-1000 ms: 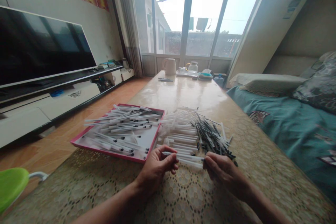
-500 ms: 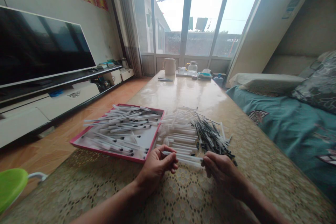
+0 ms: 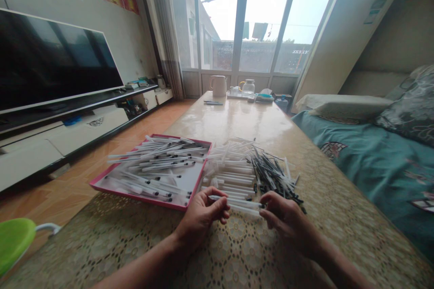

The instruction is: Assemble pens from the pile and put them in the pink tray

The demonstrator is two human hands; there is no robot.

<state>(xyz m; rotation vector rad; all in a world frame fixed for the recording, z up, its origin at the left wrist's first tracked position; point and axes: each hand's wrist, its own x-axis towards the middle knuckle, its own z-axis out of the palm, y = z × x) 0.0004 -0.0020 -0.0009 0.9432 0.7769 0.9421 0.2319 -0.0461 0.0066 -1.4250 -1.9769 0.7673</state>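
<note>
Pen, slim translucent white barrel with black right end, lies crosswise between the two hands, long axis left-right, dipping slightly toward the right. Left hand pinches its left end, thumb against index finger. Right hand is at the black end, thumb and index curled around it with a small gap showing; can't tell if they press on it. Right hand is clearly nearer that end, pen pointing straight into its fingertips; judging by this, lining up barrel and right fingertips is what matters.

Second translucent white tube just on the near side of the pen, almost parallel, could get in the way of the right thumb. Row of translucent white tubes just beyond, same direction. Heap of thin black-and-grey refills beyond the right hand, near its knuckles. Shallow pink-rimmed tray left, its near right corner just beside the left hand, full of white pens with black ends. Flower-patterned tabletop below. Pale pink kettle and clear glass jug at the far end, well apart.
</note>
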